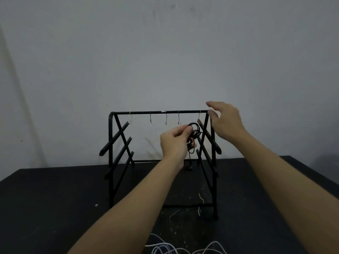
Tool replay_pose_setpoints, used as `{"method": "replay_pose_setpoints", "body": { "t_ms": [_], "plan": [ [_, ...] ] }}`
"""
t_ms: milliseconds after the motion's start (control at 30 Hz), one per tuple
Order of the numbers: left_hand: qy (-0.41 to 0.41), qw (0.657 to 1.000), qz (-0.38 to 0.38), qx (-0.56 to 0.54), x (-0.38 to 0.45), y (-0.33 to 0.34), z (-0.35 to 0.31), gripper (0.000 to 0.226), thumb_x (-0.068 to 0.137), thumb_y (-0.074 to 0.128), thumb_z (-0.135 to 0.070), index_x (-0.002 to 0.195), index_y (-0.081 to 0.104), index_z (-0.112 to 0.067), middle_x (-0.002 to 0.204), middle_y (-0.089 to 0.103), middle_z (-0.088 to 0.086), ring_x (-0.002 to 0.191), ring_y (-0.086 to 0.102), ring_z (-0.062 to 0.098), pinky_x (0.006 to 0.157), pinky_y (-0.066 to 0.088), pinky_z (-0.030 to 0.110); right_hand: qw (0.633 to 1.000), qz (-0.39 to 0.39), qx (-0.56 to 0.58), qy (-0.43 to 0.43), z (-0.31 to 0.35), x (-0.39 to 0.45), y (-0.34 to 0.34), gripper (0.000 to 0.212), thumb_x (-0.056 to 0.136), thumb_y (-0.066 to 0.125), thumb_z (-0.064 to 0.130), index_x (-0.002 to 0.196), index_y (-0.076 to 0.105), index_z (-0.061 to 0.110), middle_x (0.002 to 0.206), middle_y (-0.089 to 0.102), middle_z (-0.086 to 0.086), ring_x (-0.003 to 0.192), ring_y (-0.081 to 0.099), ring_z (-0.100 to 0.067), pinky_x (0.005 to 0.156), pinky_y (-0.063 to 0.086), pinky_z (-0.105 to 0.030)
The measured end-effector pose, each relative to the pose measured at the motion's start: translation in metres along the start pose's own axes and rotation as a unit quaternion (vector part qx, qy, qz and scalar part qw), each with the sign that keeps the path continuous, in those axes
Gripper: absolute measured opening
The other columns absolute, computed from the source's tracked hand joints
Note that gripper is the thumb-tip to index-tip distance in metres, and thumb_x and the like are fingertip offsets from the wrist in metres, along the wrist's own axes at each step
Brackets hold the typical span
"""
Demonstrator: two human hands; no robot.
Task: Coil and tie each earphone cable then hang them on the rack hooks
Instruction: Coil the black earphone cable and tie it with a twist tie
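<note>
left grip (174, 142): raised, fingers pinched | right grip (224, 120): raised higher, fingers loosely spread

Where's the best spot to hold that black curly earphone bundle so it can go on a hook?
Probably at the left rim of the black coil, where the left hand pinches it now. That leaves the upper loop open toward the rightmost hook, and the tied middle keeps the loops together. Coming from the left also avoids the rack side bars on the right.
</note>
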State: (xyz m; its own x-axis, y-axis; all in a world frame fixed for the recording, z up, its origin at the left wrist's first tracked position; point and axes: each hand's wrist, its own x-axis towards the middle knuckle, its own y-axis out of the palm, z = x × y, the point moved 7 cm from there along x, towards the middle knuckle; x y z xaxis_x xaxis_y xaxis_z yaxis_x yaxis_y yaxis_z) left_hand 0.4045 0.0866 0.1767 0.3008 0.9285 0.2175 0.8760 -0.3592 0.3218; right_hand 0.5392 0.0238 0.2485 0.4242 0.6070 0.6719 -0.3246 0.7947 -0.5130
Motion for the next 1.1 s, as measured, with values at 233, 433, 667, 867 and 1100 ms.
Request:
{"method": "replay_pose_setpoints", "body": {
  "t_ms": [233, 433, 667, 867, 1100],
  "plan": [
    [-0.001, 1.000, -0.026, 0.004, 0.024, 0.017, 0.012, 0.004, 0.085, 0.065, -0.004, 0.087, 0.067, -0.007, 0.075, 0.065, 0.005, 0.065, 0.061, 0.013, 0.051, 0.054, 0.020, 0.992, 0.127, 0.011, -0.022, -0.012, 0.036, 0.024, 0.027, 0.094, 0.050, 0.011, 0.117, 0.065, 0.008, 0.121, 0.065, -0.008, 0.105, 0.059, -0.012, 0.076, 0.030, 0.004],
    [0.009, 0.999, -0.041, 0.014, 0.033, 0.026, 0.018, 0.007, 0.085, 0.065, -0.004, 0.091, 0.067, -0.002, 0.077, 0.065, 0.007, 0.066, 0.061, 0.013, 0.050, 0.054, 0.020, 0.992, 0.125, 0.031, -0.001, -0.014, 0.045, 0.018, 0.017, 0.086, 0.062, 0.011, 0.097, 0.074, 0.012, 0.086, 0.070, -0.001, 0.063, 0.052, -0.001, 0.051, 0.033, 0.004],
    [0.021, 0.996, -0.086, 0.021, 0.046, 0.024, 0.026, 0.005, 0.084, 0.066, -0.005, 0.088, 0.068, -0.006, 0.082, 0.067, 0.010, 0.066, 0.061, 0.015, 0.050, 0.053, 0.021, 0.984, 0.177, 0.013, 0.005, -0.012, 0.049, 0.022, 0.019, 0.088, 0.056, 0.007, 0.095, 0.074, 0.008, 0.052, 0.052, 0.014, 0.044, 0.047, 0.010, 0.040, 0.029, 0.000],
    [0.026, 0.994, -0.085, 0.066, 0.056, 0.021, 0.038, 0.009, 0.086, 0.064, -0.006, 0.093, 0.069, -0.004, 0.075, 0.065, 0.005, 0.059, 0.056, 0.013, 0.048, 0.050, 0.021, 0.978, 0.207, -0.003, -0.001, -0.012, 0.052, 0.029, 0.024, 0.091, 0.048, 0.007, 0.097, 0.071, 0.007, 0.073, 0.066, 0.004, 0.054, 0.045, 0.003, 0.041, 0.031, -0.002],
    [0.063, 0.974, 0.016, 0.217, 0.055, 0.020, 0.050, 0.025, 0.095, 0.050, -0.021, 0.112, 0.066, -0.012, 0.103, 0.068, -0.001, 0.105, 0.061, 0.015, 0.096, 0.045, 0.029, 0.985, 0.173, 0.007, 0.005, -0.017, 0.036, 0.026, 0.032, 0.095, 0.048, 0.011, 0.126, 0.058, 0.009, 0.129, 0.059, -0.006, 0.112, 0.055, -0.014, 0.088, 0.035, -0.010]
  ]
}}
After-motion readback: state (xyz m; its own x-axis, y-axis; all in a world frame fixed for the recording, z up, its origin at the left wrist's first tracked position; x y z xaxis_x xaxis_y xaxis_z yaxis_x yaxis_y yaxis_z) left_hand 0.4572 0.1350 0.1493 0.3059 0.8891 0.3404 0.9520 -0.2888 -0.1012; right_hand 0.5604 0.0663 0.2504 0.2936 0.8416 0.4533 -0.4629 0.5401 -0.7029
